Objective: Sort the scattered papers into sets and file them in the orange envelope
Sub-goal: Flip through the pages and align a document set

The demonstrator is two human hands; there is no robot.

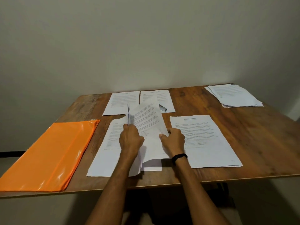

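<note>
I log left hand (130, 138) and right hand (173, 138) both gripping a white printed paper sheaf (149, 125) over brown wooden counter (243, 127); glossy orange plastic envelope (48, 153) lies flat left, long axis near-far, left hand nearer.

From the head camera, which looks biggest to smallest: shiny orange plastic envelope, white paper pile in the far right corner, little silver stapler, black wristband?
Biggest: shiny orange plastic envelope, though close up.
Next: white paper pile, far right corner.
Unsure: little silver stapler and black wristband look alike; the stapler lies farther.
</note>
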